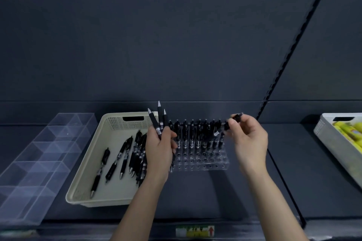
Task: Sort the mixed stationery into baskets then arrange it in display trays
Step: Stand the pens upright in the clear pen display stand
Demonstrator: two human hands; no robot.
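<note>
Up front, the left hand (pixel 159 143) grips a bunch of black pens (pixel 159 118), tips up, beside the cream basket (pixel 109 123); the right hand (pixel 248 137) pinches one pen (pixel 233 121) above the clear drilled pen tray (pixel 201 160).

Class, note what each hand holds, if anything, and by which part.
Left hand grips three black pens by their lower barrels, tips up. Right hand pinches a single black pen near its middle, though blur hides the exact spot.
</note>
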